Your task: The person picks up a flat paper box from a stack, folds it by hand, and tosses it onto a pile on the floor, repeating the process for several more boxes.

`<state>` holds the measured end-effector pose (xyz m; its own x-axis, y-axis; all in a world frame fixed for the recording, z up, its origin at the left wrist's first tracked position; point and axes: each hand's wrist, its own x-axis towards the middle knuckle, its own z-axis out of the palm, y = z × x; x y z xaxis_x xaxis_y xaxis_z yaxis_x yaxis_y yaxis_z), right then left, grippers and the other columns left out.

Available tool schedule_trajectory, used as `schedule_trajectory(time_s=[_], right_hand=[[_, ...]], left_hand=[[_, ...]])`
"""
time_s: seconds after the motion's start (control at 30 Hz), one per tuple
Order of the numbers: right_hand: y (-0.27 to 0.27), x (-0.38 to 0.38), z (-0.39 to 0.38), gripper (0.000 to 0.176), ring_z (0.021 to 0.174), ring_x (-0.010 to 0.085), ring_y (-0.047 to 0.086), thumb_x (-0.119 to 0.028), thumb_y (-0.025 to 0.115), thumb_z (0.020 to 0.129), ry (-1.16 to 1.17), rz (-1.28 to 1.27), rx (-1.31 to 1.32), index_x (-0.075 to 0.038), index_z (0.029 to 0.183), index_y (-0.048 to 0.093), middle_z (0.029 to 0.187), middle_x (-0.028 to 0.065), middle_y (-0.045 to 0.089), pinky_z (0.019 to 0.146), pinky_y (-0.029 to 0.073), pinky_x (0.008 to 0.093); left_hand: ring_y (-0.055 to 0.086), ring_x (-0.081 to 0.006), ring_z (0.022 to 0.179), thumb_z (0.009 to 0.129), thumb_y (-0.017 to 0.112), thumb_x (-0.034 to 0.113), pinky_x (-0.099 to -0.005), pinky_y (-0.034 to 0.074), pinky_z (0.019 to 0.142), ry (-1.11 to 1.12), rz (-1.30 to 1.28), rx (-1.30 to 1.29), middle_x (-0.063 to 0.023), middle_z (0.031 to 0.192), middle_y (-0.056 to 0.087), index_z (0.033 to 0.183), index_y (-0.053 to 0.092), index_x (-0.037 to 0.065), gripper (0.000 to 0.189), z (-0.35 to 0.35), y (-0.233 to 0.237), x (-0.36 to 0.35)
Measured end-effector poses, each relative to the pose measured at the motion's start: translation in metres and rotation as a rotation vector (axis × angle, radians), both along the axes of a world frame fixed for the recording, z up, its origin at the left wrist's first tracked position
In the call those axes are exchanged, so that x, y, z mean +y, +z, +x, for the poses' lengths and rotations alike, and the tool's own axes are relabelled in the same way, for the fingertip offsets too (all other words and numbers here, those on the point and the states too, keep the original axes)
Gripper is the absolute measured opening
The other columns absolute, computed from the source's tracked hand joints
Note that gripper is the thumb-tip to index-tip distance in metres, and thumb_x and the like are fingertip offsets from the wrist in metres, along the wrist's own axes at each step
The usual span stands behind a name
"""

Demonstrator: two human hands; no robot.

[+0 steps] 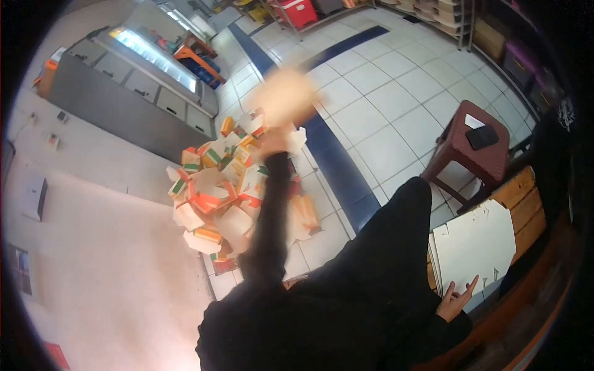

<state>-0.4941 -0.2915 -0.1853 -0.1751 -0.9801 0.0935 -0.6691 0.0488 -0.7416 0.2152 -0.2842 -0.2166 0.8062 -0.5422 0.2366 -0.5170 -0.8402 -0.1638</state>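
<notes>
My left hand [276, 141], smeared by motion, is stretched out over a heap of boxes. At its fingers is a blurred tan cardboard box [284, 98], its details too smeared to make out. My right hand [455, 303] lies with fingers spread on the near edge of a stack of flat white cardboard box blanks [476, 241]. Small slits show in the top sheet. The stack rests on a wooden bench [523, 201] at my right. Below my left arm is the heap of folded orange, white and green boxes [213, 191] on the floor.
A dark red plastic stool [461, 139] stands ahead to the right, with a black phone-like object [481, 137] and white paper on it. Grey refrigerated cabinets [133, 86] line the left wall. Racks [442, 18] stand at the back. A dark blue stripe [340, 173] crosses the white tiles.
</notes>
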Motion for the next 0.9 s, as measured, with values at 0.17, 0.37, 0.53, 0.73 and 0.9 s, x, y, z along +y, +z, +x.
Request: schedule_trajectory(time_s=[0.17,0.37,0.53,0.73,0.9], right_hand=[[-0.012,-0.007,0.002,0.062,0.095,0.0244,0.051,-0.015,0.059,0.095,0.007,-0.012,-0.031,-0.02,0.151,0.032,0.131,0.0231,0.049,0.071,0.045,0.0322],[-0.041,-0.016,-0.025,0.056,0.107,0.0312,0.052,-0.016,0.06,0.095,-0.106,-0.004,0.156,-0.011,0.146,0.038,0.127,0.0247,0.05,0.081,0.048,0.038],[-0.089,-0.008,-0.081,0.059,0.117,0.0393,0.053,-0.022,0.065,0.088,-0.294,0.013,0.275,0.005,0.136,0.045,0.124,0.0287,0.052,0.097,0.045,0.0441],[-0.068,-0.002,-0.059,0.063,0.12,0.0384,0.051,-0.035,0.061,0.089,-0.477,0.342,0.238,-0.002,0.139,0.044,0.132,0.0223,0.048,0.099,0.043,0.0446],[-0.067,0.002,-0.056,0.061,0.113,0.0385,0.052,-0.028,0.062,0.089,-0.454,0.247,0.199,-0.001,0.14,0.042,0.124,0.0223,0.049,0.097,0.044,0.0441]], left_hand=[[0.064,-0.0331,0.092,0.085,0.058,0.022,-0.0444,0.05,0.075,0.617,0.179,0.049,-0.0153,0.1,0.065,0.108,0.063,0.011,0.026,0.063,0.137,0.211],[0.059,-0.0363,0.103,0.086,0.061,0.026,-0.0453,0.047,0.085,0.006,0.107,0.191,-0.0184,0.112,0.062,0.121,0.057,0.009,0.039,-0.101,0.022,0.132],[0.061,-0.0346,0.094,0.089,0.06,0.018,-0.0431,0.047,0.082,-0.858,-0.541,0.543,-0.0165,0.102,0.063,0.118,0.058,0.005,0.032,-0.336,0.039,-0.042],[0.054,-0.041,0.105,0.091,0.056,0.033,-0.0467,0.044,0.091,-1.044,-0.158,0.817,-0.0246,0.114,0.056,0.131,0.046,-0.004,0.056,-0.488,-0.003,-0.125],[0.056,-0.0391,0.105,0.092,0.053,0.039,-0.0487,0.044,0.088,-1.138,0.043,0.754,-0.0226,0.116,0.056,0.132,0.047,-0.002,0.057,-0.519,-0.009,-0.135]])
